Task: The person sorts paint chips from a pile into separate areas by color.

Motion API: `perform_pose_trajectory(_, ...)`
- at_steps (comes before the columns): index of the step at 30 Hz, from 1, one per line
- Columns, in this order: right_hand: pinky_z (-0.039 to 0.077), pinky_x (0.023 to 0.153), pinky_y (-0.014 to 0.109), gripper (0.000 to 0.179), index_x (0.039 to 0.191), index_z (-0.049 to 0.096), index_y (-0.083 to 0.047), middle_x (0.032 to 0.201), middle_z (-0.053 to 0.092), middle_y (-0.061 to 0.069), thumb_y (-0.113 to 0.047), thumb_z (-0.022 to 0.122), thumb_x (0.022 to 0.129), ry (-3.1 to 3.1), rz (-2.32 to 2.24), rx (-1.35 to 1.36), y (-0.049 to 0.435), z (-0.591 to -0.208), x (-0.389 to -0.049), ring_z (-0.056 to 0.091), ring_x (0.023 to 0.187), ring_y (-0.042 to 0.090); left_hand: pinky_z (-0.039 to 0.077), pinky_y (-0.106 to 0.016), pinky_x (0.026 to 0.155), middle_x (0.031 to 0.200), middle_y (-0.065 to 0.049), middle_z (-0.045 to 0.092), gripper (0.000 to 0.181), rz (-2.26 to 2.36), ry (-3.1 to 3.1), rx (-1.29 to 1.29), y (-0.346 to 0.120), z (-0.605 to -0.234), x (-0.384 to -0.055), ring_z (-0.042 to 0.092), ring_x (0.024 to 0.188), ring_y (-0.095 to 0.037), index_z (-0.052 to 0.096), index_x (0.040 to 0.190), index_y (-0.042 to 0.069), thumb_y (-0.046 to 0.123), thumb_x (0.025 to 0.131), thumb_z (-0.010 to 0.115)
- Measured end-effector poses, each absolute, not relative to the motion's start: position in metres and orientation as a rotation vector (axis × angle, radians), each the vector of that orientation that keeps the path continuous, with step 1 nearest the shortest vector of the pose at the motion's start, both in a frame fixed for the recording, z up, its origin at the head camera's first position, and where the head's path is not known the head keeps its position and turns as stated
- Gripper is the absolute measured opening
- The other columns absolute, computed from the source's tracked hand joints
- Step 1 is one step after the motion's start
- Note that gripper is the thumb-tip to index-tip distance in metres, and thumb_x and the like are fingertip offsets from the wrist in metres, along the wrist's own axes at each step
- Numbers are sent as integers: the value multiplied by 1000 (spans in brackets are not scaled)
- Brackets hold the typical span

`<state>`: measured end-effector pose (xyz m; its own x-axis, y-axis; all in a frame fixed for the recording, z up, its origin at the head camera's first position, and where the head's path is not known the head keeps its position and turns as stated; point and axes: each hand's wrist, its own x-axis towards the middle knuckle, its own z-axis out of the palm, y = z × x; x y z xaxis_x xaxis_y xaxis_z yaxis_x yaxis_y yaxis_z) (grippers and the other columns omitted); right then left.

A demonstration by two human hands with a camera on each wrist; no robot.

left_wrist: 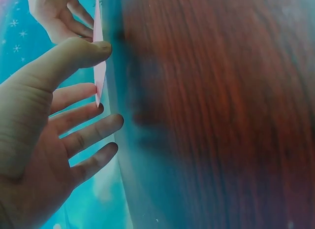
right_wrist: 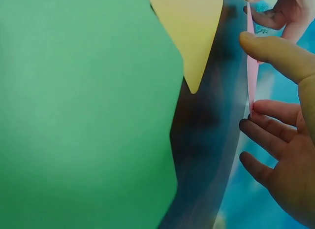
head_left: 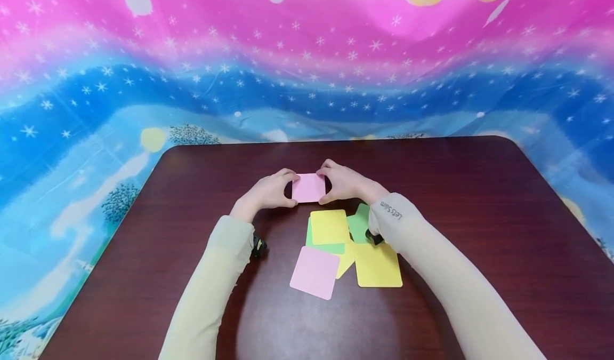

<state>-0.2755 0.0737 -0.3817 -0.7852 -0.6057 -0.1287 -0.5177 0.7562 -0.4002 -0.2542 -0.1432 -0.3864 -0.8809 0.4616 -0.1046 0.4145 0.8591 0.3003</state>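
A thin pink square card (head_left: 309, 188) is held upright beyond the loose cards, between the two hands. My left hand (head_left: 271, 191) pinches its left side; in the left wrist view the thumb (left_wrist: 93, 50) lies on the near face, the index and middle fingertips meet the far corner, and the other fingers spread apart. The right hand (head_left: 346, 182) grips the opposite side. Seen edge-on in the right wrist view, the card (right_wrist: 252, 74) has that hand's thumb (right_wrist: 266, 48) at one end and fingertips at the other.
Several square cards overlap on the dark wooden table (head_left: 144, 274): a pink card (head_left: 315, 272) in front, a yellow card (head_left: 329, 226) over a green one (head_left: 326, 248), another yellow card (head_left: 379, 266) at right. A green card (head_left: 357, 225) is partly hidden by the right sleeve. A patterned cloth (head_left: 307, 93) hangs behind.
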Motion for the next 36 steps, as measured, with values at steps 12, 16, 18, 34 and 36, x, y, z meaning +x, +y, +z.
perform_pose_trajectory(12, 39, 95, 35, 71, 128, 49, -6, 124, 40, 7, -37, 75, 70, 2707, -533, -849, 65, -387, -285, 49, 105, 21, 35, -46, 99, 136, -4, 43, 66, 377, 2872, 598, -148, -389, -266, 43, 122, -22, 48, 131, 15, 36, 72, 69)
perform_pose_trajectory(16, 38, 96, 35, 69, 126, 50, -8, 124, 41, 6, -38, 75, 69, 2708, -526, -830, 62, -389, -289, 47, 106, 21, 34, -47, 99, 136, -5, 42, 65, 348, 2871, 574, -148, -387, -268, 43, 122, -22, 48, 130, 14, 35, 72, 68)
perform_pose_trajectory(18, 37, 97, 35, 66, 125, 52, -9, 123, 42, 6, -37, 75, 69, 2705, -521, -834, 61, -390, -290, 46, 107, 21, 34, -48, 99, 136, -5, 43, 64, 328, 2872, 565, -147, -386, -269, 44, 122, -22, 49, 130, 14, 35, 72, 68)
perform_pose_trajectory(34, 36, 96, 36, 55, 120, 57, -11, 121, 44, 8, -34, 74, 73, 2681, -471, -857, 56, -387, -291, 40, 112, 24, 36, -48, 96, 134, -5, 43, 51, 338, 2845, 491, -144, -389, -271, 45, 117, -23, 54, 120, 16, 31, 72, 66)
perform_pose_trajectory(36, 37, 96, 36, 55, 120, 57, -11, 121, 43, 8, -34, 74, 73, 2669, -471, -837, 56, -386, -291, 39, 112, 24, 35, -48, 96, 135, -5, 43, 50, 328, 2837, 484, -143, -387, -270, 45, 118, -23, 54, 119, 17, 31, 73, 66)
